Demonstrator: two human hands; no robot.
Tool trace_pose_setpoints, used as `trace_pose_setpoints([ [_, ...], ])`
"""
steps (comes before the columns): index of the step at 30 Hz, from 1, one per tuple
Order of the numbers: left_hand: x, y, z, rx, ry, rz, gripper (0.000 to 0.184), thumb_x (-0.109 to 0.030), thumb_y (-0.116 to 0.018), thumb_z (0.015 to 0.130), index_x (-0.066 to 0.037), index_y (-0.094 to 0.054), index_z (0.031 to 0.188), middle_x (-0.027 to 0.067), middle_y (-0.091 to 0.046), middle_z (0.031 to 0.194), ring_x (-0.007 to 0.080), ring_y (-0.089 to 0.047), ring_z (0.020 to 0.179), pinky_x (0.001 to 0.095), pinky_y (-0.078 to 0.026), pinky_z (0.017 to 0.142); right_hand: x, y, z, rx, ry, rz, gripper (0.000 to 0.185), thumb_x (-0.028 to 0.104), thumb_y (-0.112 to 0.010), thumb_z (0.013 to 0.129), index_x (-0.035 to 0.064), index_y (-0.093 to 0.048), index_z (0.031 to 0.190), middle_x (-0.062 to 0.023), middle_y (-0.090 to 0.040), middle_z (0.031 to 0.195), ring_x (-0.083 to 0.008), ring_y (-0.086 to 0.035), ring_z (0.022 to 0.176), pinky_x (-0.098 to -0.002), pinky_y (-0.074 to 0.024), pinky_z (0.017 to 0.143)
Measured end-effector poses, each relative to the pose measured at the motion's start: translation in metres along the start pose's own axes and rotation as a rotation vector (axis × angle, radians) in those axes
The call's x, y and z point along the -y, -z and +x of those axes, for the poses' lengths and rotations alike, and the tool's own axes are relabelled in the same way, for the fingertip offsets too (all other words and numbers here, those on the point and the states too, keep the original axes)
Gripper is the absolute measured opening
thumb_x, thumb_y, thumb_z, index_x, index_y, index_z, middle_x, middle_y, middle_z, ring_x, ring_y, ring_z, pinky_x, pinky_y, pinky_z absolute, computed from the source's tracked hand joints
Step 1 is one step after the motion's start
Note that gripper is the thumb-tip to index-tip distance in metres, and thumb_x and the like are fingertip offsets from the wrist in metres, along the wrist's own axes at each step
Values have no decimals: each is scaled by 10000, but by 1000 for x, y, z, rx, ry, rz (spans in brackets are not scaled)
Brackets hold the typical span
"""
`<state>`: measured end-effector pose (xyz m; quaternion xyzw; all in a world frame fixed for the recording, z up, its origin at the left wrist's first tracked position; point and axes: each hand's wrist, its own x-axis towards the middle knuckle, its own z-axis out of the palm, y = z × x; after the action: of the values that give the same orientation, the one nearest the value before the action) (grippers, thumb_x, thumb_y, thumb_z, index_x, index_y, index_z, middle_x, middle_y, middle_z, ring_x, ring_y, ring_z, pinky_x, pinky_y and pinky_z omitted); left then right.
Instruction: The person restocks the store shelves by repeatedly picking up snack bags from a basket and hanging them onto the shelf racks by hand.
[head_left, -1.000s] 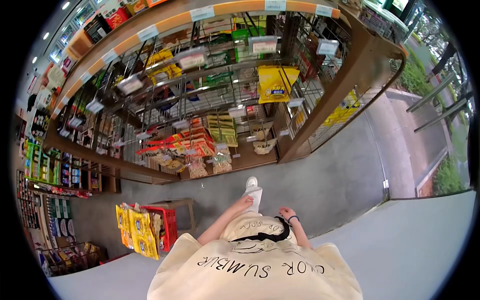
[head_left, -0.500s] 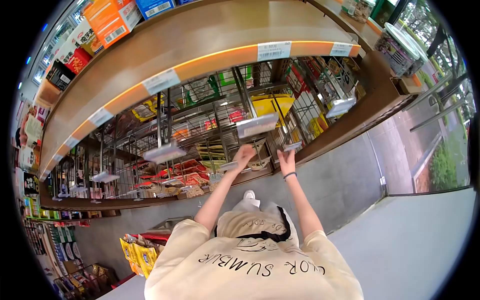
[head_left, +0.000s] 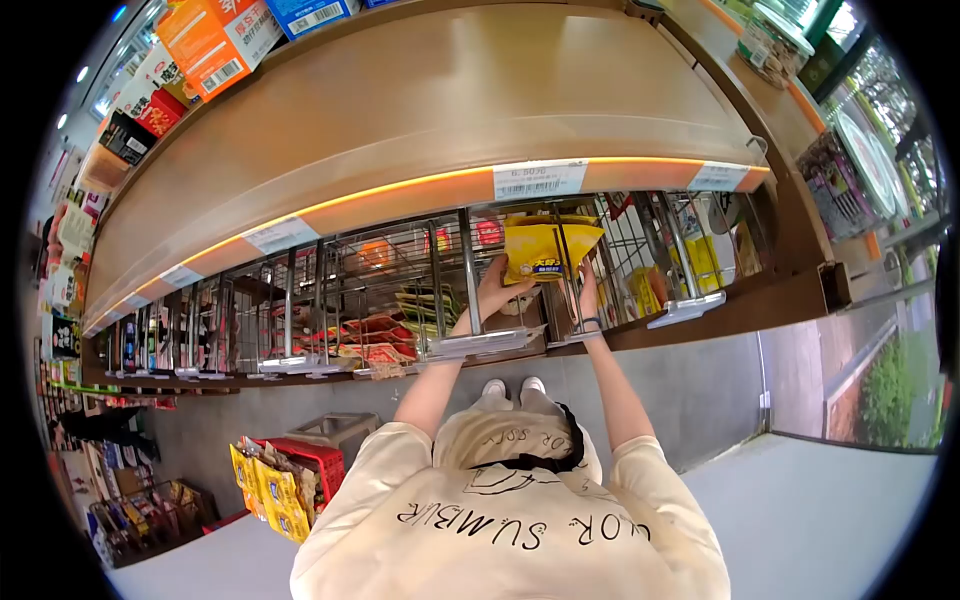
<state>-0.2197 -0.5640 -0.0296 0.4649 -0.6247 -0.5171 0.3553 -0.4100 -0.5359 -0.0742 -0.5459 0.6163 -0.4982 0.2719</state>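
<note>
A yellow snack bag (head_left: pixel 540 252) is upright among the metal hooks and wire dividers of the display, under the upper shelf. My left hand (head_left: pixel 497 292) grips its lower left edge, with the fingers partly behind the bag. At its lower right side is my right hand (head_left: pixel 586 290), the fingers closed against the edge and partly covered by a hook bar. Whether the bag still hangs from a hook cannot be made out. In front of my left wrist sits a clear label holder (head_left: pixel 478 343).
The brown shelf (head_left: pixel 420 110) with an orange price strip juts out above my hands. Red packets (head_left: pixel 375 340) lie lower left of them. A red basket (head_left: pixel 322 465) with yellow bags (head_left: pixel 275 490) stands left of me. Plastic jars (head_left: pixel 850 180) are at the right.
Both hands have moved forward from near the hook ends, in between the hooks, and taken hold of the yellow bag. The view has shifted closer to the shelf.
</note>
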Motion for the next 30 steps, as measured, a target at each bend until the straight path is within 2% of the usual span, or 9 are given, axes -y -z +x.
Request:
trace_pose_setpoints([
  [3, 0, -1, -2, -1, 37, -157, 634, -295, -634, 663, 23, -341, 1127, 141, -450, 1063, 196, -426, 982, 272, -333, 826, 7, 17, -3, 141, -133, -123, 507, 288, -523, 755, 2, -358, 1139, -181, -400, 1101, -286, -375, 1022, -337, -301, 848],
  [5, 4, -1, 0, 7, 62, -281, 630, -321, -640, 648, 22, -370, 1103, 153, -475, 1024, 198, -458, 940, 271, -357, 797, 7, 15, -2, 135, -96, -96, 438, 318, -485, 774, -1, -431, 1069, -174, -450, 1046, -286, -406, 980, -332, -321, 819],
  [12, 0, -3, -10, 71, 107, -299, 505, -222, -607, 709, 27, -383, 1087, 101, -502, 981, 143, -484, 873, 234, -383, 760, 13, 14, -8, 44, -6, 147, 369, 179, -509, 761, -34, -431, 1052, -179, -541, 928, -311, -525, 774, -320, -401, 708],
  [16, 2, -7, -14, 67, 107, -448, 444, -160, -578, 740, 32, -383, 1089, 79, -506, 980, 112, -477, 876, 214, -382, 770, 3, 13, -14, 60, -85, -30, 395, 211, -518, 756, -25, -437, 1063, -188, -528, 943, -299, -489, 858, -333, -363, 762],
  [20, 3, -13, -16, 27, 61, -444, 422, -154, -569, 747, 32, -393, 1082, 77, -507, 984, 107, -477, 874, 215, -379, 776, -11, 7, -15, -21, -68, 19, 402, 240, -512, 762, -17, -442, 1063, -185, -504, 981, -294, -458, 908, -320, -336, 797],
  [22, 0, -14, -17, 1, 147, -430, 398, -147, -557, 757, 34, -402, 1075, 76, -506, 992, 103, -477, 870, 215, -377, 777, -6, 7, -13, -6, -53, 37, 265, 161, -452, 806, -16, -454, 1003, -95, -512, 888, -173, -469, 814, -256, -365, 741],
  [26, 6, -19, -18, -25, 114, -469, 362, -159, -549, 763, 39, -432, 1043, 69, -523, 953, 99, -478, 852, 218, -378, 758, -3, 3, -13, -1, -99, 219, 283, 189, -441, 819, -8, -435, 1022, -68, -503, 915, -136, -450, 834, -244, -357, 743],
  [28, -2, -21, -21, -54, 128, -468, 363, -165, -550, 762, 40, -435, 1039, 67, -525, 947, 97, -478, 851, 215, -377, 756, -1, 4, -18, -1, -16, 124, 286, 199, -443, 820, -4, -436, 1021, -65, -501, 913, -132, -446, 833, -240, -353, 742],
  [30, -3, -23, -22, -82, 136, -484, 374, -177, -556, 758, 40, -438, 1039, 63, -526, 944, 93, -475, 857, 208, -372, 756, 4, 3, -18, -31, -295, 267, 301, 228, -449, 818, 7, -441, 1022, -55, -496, 907, -126, -434, 829, -235, -345, 741],
])
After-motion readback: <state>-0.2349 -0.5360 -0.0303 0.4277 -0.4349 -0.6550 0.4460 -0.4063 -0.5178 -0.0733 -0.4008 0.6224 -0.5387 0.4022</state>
